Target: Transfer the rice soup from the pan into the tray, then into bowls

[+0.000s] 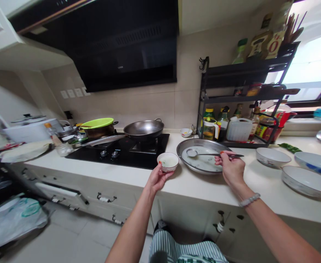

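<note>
My left hand (pixel 159 177) grips a small white bowl (pixel 168 168) by its side, with a pale liquid and green bits inside. The small bowl is near the left rim of a wide steel basin (pixel 181 157) on the counter. Milky liquid (pixel 201 160) with dark green pieces fills part of the basin. In my right hand (pixel 231 166) is a ladle (pixel 192 153), held by its dark handle. Its round metal head is over the basin, at or just above the liquid; which of these I cannot tell.
Left of the basin, a wok (pixel 144 128) sits on the black gas hob (pixel 116 155). Behind it stands a pot with a green lid-like basin (pixel 97 123). A black rack (pixel 245 98) holds bottles. White bowls (pixel 272 157) and green peppers (pixel 290 147) lie at the right.
</note>
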Demonstrator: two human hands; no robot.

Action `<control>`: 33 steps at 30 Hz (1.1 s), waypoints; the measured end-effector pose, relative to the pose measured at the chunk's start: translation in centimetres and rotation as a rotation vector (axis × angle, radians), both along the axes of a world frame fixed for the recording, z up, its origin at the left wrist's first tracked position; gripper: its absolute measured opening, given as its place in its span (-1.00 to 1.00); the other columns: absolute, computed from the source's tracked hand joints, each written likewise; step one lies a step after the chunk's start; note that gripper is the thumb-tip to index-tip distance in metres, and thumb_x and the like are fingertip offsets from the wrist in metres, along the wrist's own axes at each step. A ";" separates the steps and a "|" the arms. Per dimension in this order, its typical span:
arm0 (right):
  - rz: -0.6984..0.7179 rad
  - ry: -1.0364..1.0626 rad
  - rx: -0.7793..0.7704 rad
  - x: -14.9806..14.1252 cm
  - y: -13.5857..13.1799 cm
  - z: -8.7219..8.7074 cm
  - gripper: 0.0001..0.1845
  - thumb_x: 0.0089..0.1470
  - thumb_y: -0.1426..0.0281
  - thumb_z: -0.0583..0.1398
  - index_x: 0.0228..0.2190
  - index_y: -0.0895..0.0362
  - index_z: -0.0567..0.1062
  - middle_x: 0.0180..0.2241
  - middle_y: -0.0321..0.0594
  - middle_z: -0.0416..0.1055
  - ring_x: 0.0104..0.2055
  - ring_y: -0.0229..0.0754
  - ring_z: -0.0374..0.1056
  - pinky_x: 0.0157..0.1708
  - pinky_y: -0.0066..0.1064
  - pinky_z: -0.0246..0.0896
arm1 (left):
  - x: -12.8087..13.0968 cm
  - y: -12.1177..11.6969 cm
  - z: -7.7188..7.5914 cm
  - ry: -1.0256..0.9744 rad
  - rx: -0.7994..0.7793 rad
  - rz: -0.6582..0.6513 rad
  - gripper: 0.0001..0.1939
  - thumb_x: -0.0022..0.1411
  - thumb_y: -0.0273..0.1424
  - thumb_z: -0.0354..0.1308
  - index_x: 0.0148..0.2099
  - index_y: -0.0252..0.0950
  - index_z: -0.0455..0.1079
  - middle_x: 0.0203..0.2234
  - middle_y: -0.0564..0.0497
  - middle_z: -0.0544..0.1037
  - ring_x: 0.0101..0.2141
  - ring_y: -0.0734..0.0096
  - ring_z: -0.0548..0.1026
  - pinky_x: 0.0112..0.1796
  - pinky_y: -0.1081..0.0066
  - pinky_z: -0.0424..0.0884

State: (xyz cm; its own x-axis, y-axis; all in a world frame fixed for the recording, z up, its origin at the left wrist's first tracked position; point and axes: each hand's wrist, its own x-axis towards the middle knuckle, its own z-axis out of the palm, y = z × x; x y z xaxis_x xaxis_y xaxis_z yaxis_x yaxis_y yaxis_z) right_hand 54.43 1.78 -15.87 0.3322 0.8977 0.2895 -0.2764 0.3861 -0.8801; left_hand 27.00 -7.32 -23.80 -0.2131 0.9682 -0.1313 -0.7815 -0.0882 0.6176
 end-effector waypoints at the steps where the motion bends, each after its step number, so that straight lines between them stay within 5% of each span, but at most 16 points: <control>1: 0.003 -0.003 0.001 0.0 0.0 0.1 -0.66 -0.26 0.23 0.37 -0.41 0.08 0.43 -0.69 -0.35 0.40 -0.67 -0.16 0.37 -0.74 -0.39 0.27 | 0.0 0.0 0.0 0.001 -0.002 0.001 -0.51 0.34 -0.31 0.24 0.23 -0.43 0.34 0.14 -0.36 0.49 0.18 -0.16 0.44 0.14 -0.13 0.42; 19: 0.175 -0.053 0.135 -3.4 -3.2 3.3 -0.56 -0.19 0.09 0.44 -0.41 0.12 0.47 -0.68 -0.30 0.43 -0.65 -0.19 0.40 -0.69 -0.43 0.34 | -0.1 0.3 -0.4 -0.007 0.021 -0.019 -0.51 0.28 -0.29 0.32 0.17 -0.43 0.40 0.13 -0.37 0.49 0.18 -0.19 0.44 0.15 -0.14 0.40; 26: 0.293 -0.281 0.264 -4.6 -6.1 2.8 -0.61 -0.03 0.03 0.37 -0.35 0.09 0.53 -0.66 -0.35 0.44 -0.67 -0.23 0.39 -0.31 -0.25 0.55 | -0.1 0.2 -0.3 0.000 0.029 -0.042 -0.52 0.31 -0.28 0.28 0.16 -0.48 0.38 0.15 -0.40 0.47 0.17 -0.20 0.45 0.12 -0.10 0.44; 33: 0.367 -0.364 0.357 -4.2 -7.2 1.9 -0.69 0.00 0.11 0.38 -0.29 0.05 0.59 -0.54 -0.29 0.51 -0.61 -0.21 0.41 -0.53 -0.35 0.44 | -0.2 0.3 -0.5 -0.003 0.032 -0.048 -0.51 0.31 -0.29 0.28 0.18 -0.44 0.37 0.13 -0.37 0.49 0.17 -0.17 0.45 0.12 -0.08 0.45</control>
